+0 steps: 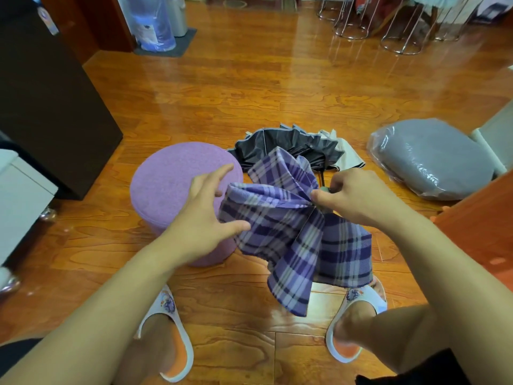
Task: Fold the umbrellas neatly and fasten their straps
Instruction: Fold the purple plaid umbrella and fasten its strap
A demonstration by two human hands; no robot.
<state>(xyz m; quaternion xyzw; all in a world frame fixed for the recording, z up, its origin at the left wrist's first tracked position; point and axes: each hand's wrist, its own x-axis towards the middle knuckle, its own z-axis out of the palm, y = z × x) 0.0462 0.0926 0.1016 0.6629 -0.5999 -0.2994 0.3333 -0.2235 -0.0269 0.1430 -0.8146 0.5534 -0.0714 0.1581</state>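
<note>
A purple plaid umbrella [288, 234] hangs loose and unfolded in front of me, above the floor between my feet. My right hand [358, 197] grips it at its top, where the fabric gathers to a point. My left hand [206, 209] is at the canopy's left edge with fingers spread, thumb against the cloth. A second umbrella [294, 147], black inside with a beige outside, lies collapsed but unfolded on the floor just behind the plaid one. No strap is visible on either.
A round purple stool [169, 184] stands at my left, close to my left hand. A grey cushion in plastic wrap [433, 159] lies on the floor at right. A dark cabinet [47, 107] is at left and metal stool frames [399, 37] at the back.
</note>
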